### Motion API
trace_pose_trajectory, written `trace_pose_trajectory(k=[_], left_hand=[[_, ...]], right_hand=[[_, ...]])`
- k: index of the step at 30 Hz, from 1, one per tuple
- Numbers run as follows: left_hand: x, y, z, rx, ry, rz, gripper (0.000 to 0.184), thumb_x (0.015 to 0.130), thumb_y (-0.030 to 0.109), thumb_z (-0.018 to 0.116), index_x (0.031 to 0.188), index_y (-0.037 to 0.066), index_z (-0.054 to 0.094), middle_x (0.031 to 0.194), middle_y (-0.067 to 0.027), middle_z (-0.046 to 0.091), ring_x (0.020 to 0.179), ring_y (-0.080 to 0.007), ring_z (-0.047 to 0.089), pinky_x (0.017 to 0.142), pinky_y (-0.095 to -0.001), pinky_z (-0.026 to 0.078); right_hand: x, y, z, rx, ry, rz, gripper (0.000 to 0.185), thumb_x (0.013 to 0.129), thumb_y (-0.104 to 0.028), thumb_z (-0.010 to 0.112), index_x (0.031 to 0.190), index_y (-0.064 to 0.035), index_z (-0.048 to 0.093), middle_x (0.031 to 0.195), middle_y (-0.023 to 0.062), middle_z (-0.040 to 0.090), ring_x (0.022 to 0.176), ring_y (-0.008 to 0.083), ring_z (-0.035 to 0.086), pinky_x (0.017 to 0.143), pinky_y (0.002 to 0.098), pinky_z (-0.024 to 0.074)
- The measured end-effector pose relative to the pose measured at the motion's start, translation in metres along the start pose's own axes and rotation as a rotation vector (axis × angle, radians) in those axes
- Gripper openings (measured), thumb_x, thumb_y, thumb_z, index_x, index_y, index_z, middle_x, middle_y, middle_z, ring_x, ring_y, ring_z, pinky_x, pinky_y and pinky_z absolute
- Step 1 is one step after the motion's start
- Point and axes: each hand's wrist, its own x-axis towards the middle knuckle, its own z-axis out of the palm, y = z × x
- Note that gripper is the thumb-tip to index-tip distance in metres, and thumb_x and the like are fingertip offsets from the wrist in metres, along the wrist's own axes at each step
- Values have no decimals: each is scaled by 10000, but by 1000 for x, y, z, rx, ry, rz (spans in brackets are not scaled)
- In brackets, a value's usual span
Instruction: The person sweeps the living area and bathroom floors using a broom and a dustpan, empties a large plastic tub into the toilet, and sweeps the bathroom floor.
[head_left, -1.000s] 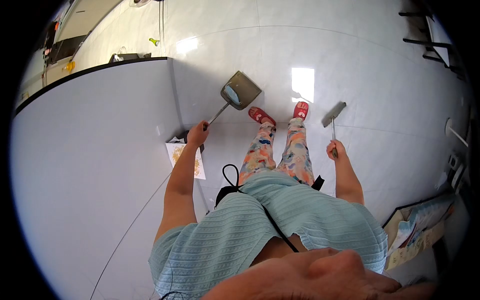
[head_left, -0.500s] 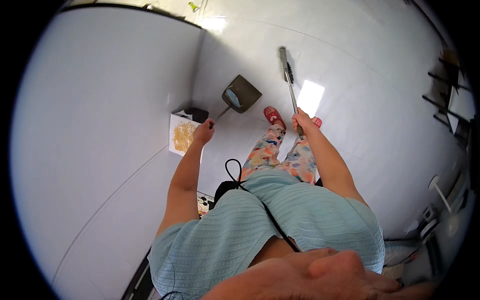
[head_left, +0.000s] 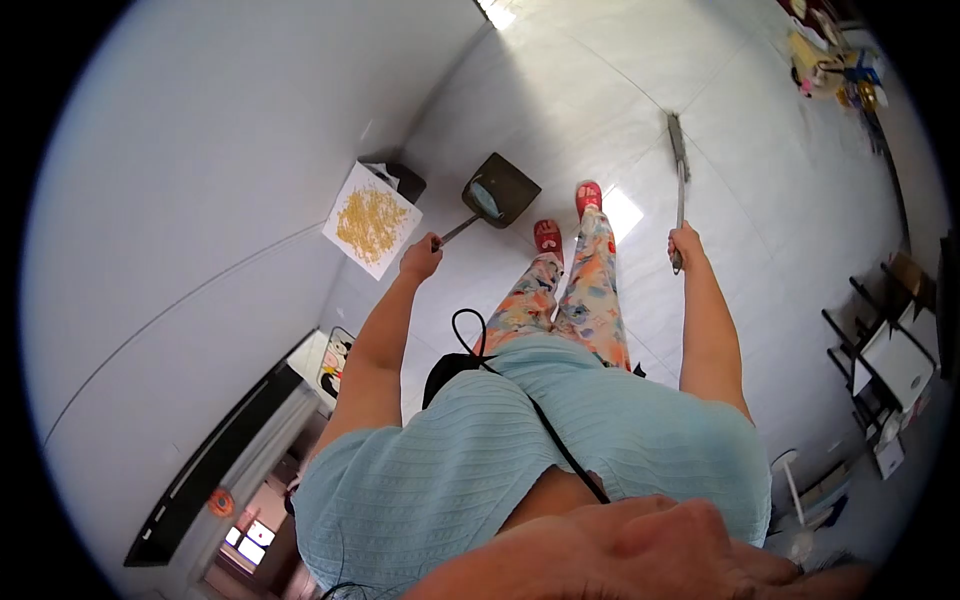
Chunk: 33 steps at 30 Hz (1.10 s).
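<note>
My left hand (head_left: 421,257) is closed round the handle of a dark dustpan (head_left: 512,190), held low over the floor. A pale blue item (head_left: 485,199) lies in the pan near its handle side. My right hand (head_left: 685,244) grips the handle of a brush (head_left: 677,145), whose bristled head points away from me at the right. Between the two tools are my feet in red slippers (head_left: 547,237), one ahead of the other.
A white square panel with a yellow pattern (head_left: 371,222) stands by a black bin (head_left: 403,182) at the left wall (head_left: 230,150). Dark-framed chairs (head_left: 880,360) are at the right. Assorted items (head_left: 835,72) sit at the upper right.
The view has turned, and the patterned panel shows more fully. My right hand with the brush swung inward across my feet, then back out to the right. One foot has stepped forward.
</note>
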Motion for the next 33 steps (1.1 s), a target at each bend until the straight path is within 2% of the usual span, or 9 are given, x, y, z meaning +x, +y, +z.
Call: trace_pose_trajectory(k=[4,8,9,11,14,20,27,30,33], left_hand=[[-9,2,16,-71,1,-78,240,791,238,582,1018,175,535,927,-85,652,887,-318,609,756,-430,478],[-14,5,24,-37,66,-77,219,798,230,565,1011,185,536,919,-69,655,877,-304,614,748,-424,483],[-17,5,26,-22,79,-83,213,801,227,559,1008,188,535,917,-66,655,877,-298,615,747,-423,484],[-14,9,21,-38,65,-122,207,804,226,554,1007,188,534,913,-64,654,878,-293,615,745,-423,483],[-13,-1,21,-67,72,-154,200,811,226,544,1007,188,533,907,-64,654,879,-288,614,739,-420,482],[-34,3,27,-158,67,-256,200,823,222,529,1021,189,529,913,-58,654,878,-284,613,732,-415,482],[-53,-7,54,-295,103,-395,216,826,227,531,1038,189,526,918,-72,653,893,-285,613,746,-414,485],[-48,-11,64,-289,94,-421,218,824,229,533,1038,187,530,930,-69,652,906,-281,613,753,-409,487],[-61,-10,75,-346,150,-409,214,824,225,531,1033,183,534,937,-68,651,905,-280,614,752,-407,489]], right_hand=[[32,27,45,-246,-165,-33,92,780,-47,456,859,-93,443,543,43,437,385,143,417,330,309,363],[-50,21,109,-370,-342,-103,204,734,-26,464,930,-60,508,560,61,482,401,137,440,358,307,366],[-34,36,112,-515,-399,-228,533,705,-48,483,1238,-56,491,740,153,603,479,184,542,424,335,439],[-34,22,111,-808,-366,-316,608,704,-42,484,1308,-110,449,781,158,609,490,200,554,443,340,457],[-59,-40,97,-870,-466,-189,636,707,-38,478,1334,-129,423,789,164,606,500,212,562,445,349,463],[-10,-113,67,-1020,-237,-440,686,694,-12,438,1367,-122,366,864,228,626,546,267,606,491,368,492],[66,-158,150,-865,-225,-376,271,719,-22,454,982,18,507,612,153,559,478,242,559,416,377,441],[45,-116,185,-1176,-332,-436,505,711,-20,462,1216,-1,453,776,243,611,530,301,607,456,407,489],[-13,-95,186,-1324,-531,-392,569,717,-17,437,1285,-27,415,701,193,603,484,252,584,431,367,473]])
